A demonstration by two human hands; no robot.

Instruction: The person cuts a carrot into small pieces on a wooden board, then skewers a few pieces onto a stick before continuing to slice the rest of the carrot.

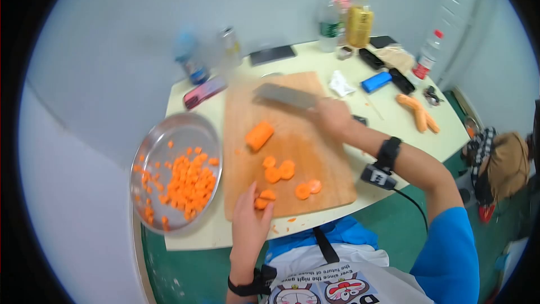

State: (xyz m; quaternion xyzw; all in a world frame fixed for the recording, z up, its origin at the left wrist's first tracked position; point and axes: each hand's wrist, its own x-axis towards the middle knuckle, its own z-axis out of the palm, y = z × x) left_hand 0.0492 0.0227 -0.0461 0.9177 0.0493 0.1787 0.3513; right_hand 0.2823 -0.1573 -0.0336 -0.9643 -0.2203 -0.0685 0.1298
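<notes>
My right hand [333, 117] is closed round the handle of a broad-bladed kitchen knife [288, 95], whose blade points left above the far part of the wooden cutting board [332, 174]. Near the board's front left corner, my left hand [251, 214] pinches a few carrot pieces [265, 197] between thumb and fingers. A thick chunk of carrot [259, 135] lies farther back on the wood. Several round carrot slices [279, 171] rest at the board's middle, with another pair of slices [308, 189] to their right.
Left of the board, an oval metal tray [169, 130] holds many diced carrot bits [191, 183]. Phones, a can and bottles [360, 25] line the table's back. On the right are a blue object [376, 82], a crumpled tissue [341, 84] and peeled carrots [417, 111].
</notes>
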